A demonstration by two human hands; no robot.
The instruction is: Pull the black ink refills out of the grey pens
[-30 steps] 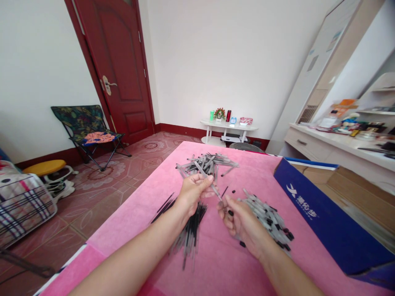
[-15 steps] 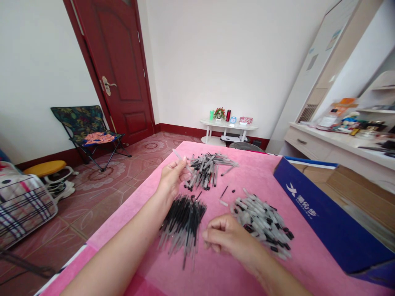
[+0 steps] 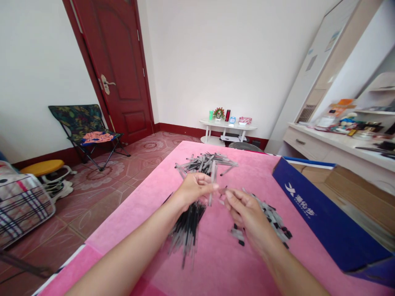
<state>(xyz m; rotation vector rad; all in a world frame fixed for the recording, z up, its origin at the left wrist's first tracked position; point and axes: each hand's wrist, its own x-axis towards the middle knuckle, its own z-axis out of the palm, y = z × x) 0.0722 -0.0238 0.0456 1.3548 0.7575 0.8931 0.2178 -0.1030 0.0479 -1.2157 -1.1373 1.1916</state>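
My left hand point(image 3: 196, 190) is closed in a pinch around a clear pen barrel point(image 3: 213, 173), which it holds nearly upright above the table. Facing it, my right hand point(image 3: 243, 207) has thumb and forefinger pressed together close to the barrel; what they hold is blurred and too small to name. Under my left hand lies a bundle of black pen refills point(image 3: 189, 230), partly covered by the wrist. Behind it is a heap of clear pens point(image 3: 202, 161) with dark ends. A pile of frosted pen caps point(image 3: 276, 218) with black ends sits beside my right hand, partly hidden by it.
A pink cloth point(image 3: 212, 267) covers the table. At the right edge stands an open blue cardboard box point(image 3: 308, 213). Farther off are a white side table point(image 3: 228, 124), a folding chair point(image 3: 84, 127), a yellow stool point(image 3: 43, 167) and a cluttered counter point(image 3: 339, 137).
My left hand has moved right with the pen barrel, away from the clear pens. My right hand has risen from beside the refills, and the two hands now nearly meet.
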